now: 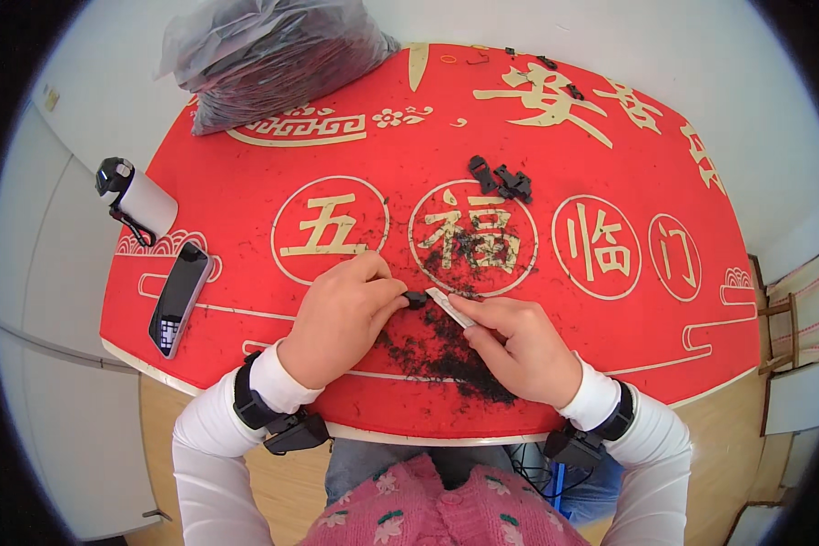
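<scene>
My left hand [358,305] pinches a small black plastic piece [416,299] between thumb and fingertips, just over the red tablecloth. My right hand [523,346] grips a slim pale-grey craft knife [450,308], its tip close to the right end of the black piece; whether they touch I cannot tell. Under and in front of both hands lie many thin black shavings [446,357]. Beyond the hands sits a small heap of black plastic buckle-like pieces [511,182].
The red cloth [246,255] with gold lettering covers a round-edged table. A large clear bag of dark material [278,73] stands at the far left. A white bottle with black lid [146,202] and a phone [180,300] lie at left. Several black bits [546,63] lie along the far edge.
</scene>
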